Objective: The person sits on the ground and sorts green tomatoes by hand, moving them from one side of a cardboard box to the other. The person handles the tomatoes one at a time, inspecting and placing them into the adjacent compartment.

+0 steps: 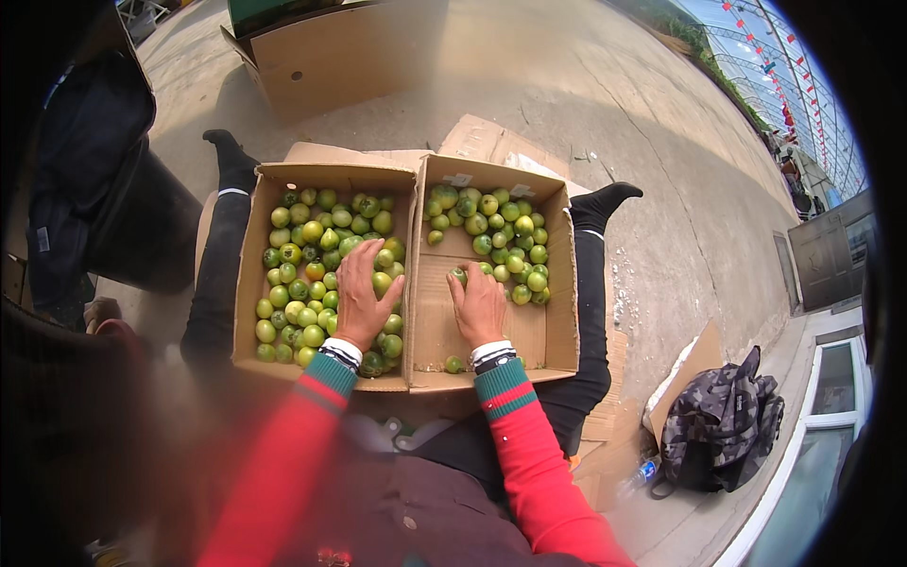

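Two open cardboard boxes stand side by side between my outstretched legs. Green tomatoes fill much of the left cardboard box; a few are yellowish or orange. My left hand rests over the tomatoes near that box's right wall, thumb apart from the fingers; whether it grips one is hidden. In the right cardboard box, tomatoes crowd the back and right side. My right hand is inside it, thumb and fingers around a small green tomato. A single tomato lies near the front wall.
Flattened cardboard lies under and behind the boxes. A larger cardboard box stands farther back, a dark bin at left. A camouflage backpack and a plastic bottle are at right, near a white-framed window.
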Action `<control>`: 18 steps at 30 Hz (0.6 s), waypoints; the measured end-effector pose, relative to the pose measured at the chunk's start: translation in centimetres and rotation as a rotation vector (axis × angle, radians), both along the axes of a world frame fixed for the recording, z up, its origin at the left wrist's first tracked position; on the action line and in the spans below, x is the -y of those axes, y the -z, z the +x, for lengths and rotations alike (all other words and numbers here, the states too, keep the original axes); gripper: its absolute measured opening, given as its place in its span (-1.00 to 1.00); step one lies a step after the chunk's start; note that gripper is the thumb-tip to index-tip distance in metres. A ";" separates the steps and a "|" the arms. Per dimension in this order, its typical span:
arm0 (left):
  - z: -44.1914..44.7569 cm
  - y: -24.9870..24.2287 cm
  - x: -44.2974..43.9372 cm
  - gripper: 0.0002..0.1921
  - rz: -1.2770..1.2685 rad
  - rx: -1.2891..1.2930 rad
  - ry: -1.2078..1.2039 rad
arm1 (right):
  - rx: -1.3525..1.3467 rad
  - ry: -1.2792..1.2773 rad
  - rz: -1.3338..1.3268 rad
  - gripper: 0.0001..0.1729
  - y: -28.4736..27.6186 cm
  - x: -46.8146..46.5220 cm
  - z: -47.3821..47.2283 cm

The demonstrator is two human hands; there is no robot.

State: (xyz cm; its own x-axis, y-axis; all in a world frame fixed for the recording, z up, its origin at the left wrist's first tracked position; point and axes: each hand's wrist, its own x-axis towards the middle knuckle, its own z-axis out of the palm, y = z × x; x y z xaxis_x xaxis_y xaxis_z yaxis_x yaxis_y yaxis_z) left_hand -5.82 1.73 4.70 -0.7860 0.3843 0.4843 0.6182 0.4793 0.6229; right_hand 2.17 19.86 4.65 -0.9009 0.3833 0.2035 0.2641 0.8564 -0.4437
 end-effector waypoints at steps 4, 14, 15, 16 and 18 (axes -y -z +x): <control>0.6 -1.8 -0.2 -0.34 0.034 -0.098 0.200 | -0.374 -0.211 -0.370 -0.65 -1.5 1.4 -0.2; -0.1 0.5 -0.1 -0.34 -0.043 -0.012 -0.070 | -0.327 -0.385 -0.480 -0.61 -1.4 2.2 -0.2; -0.3 0.7 -0.2 -0.32 -0.050 0.028 -0.179 | -0.353 -0.369 -0.448 -0.62 -1.6 2.1 -0.4; -0.4 0.9 -0.1 -0.26 -0.061 0.131 -0.230 | -0.378 -0.354 -0.417 -0.63 -1.9 1.9 -0.6; -0.5 1.2 -0.1 -0.26 -0.067 0.079 -0.227 | -0.486 -0.254 -0.399 -0.66 -3.4 0.0 -1.2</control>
